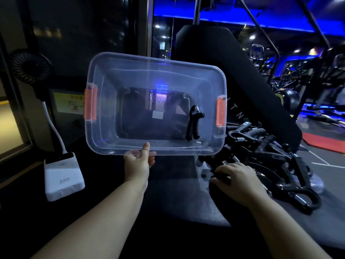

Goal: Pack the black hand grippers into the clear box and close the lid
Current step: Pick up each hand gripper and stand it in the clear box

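In the gym, clear box (104, 116) holds hand gripper (194, 126), handles down.

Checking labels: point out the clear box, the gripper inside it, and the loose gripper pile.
box (104, 118): head view, bare side wall.
gripper in box (192, 125): head view, its handles.
gripper pile (265, 146): head view, middle of the heap.

Hand gripper (194, 124) in box (97, 139), pile (270, 157) to right
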{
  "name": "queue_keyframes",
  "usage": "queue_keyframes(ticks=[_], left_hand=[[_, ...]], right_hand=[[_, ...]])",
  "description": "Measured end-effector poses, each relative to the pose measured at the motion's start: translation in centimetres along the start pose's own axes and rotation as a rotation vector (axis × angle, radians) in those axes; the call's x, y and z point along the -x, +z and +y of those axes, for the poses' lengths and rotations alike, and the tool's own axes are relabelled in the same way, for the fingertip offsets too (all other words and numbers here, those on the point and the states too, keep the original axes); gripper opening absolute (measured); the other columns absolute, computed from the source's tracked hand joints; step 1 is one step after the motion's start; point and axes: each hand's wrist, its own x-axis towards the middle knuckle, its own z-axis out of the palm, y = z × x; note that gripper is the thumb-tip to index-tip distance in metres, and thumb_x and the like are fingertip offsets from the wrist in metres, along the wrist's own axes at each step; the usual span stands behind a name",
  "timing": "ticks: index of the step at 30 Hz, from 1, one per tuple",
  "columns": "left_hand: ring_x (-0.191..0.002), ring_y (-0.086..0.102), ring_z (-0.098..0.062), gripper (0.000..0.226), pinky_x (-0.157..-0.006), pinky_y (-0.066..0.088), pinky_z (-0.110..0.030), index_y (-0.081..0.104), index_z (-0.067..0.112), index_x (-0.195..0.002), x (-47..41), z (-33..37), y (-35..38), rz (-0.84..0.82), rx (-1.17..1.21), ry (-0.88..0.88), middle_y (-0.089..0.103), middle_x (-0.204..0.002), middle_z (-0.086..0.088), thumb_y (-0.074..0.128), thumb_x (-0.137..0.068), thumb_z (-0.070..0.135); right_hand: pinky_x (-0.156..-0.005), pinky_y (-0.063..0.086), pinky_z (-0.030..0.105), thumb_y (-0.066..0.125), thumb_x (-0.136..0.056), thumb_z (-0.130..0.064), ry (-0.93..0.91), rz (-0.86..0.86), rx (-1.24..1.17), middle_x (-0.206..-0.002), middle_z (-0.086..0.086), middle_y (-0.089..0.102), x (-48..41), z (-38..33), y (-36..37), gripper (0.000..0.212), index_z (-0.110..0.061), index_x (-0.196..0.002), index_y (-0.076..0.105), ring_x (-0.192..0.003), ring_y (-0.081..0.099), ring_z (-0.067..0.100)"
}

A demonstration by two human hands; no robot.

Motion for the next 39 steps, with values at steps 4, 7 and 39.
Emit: queue_keyframes(ticks=[4,7,39], left_hand=[[-0.065,0.060,-0.013,0.035,-0.065,0.051,-0.026,0.043,0.003,-0.109,-0.1,-0.1,0.0,0.000,-0.011,0.002,0.067,-0.073,-0.007,0.060,-0.092,0.029],[-0.066,0.061,-0.013,0.043,-0.066,0.051,-0.027,0.044,-0.002,-0.116,-0.1,-0.2,0.0,-0.001,-0.019,0.005,0.068,-0.074,-0.007,0.059,-0.092,0.030],[-0.068,0.061,-0.014,0.030,-0.068,0.051,-0.027,0.040,0.008,-0.102,0.0,-0.1,0.0,-0.009,-0.003,-0.003,0.067,-0.075,-0.008,0.059,-0.092,0.028]], right_hand=[[-0.090,0.034,0.034,0.052,-0.084,-0.062,0.010,-0.026,0.077,-0.109,-0.014,0.066,0.6,-1.0,0.4,0.039,-0.036,-0.111,0.064,-0.110,0.055,0.013],[-0.091,0.033,0.033,0.052,-0.085,-0.062,0.020,-0.030,0.049,-0.109,-0.012,0.066,0.6,-1.2,0.3,0.040,-0.035,-0.110,0.065,-0.110,0.056,0.012],[-0.097,0.034,0.041,0.026,-0.085,-0.074,0.507,-0.270,-0.021,-0.125,0.003,0.047,1.8,-5.1,-1.7,0.065,-0.026,-0.116,0.056,-0.127,0.028,0.026]])
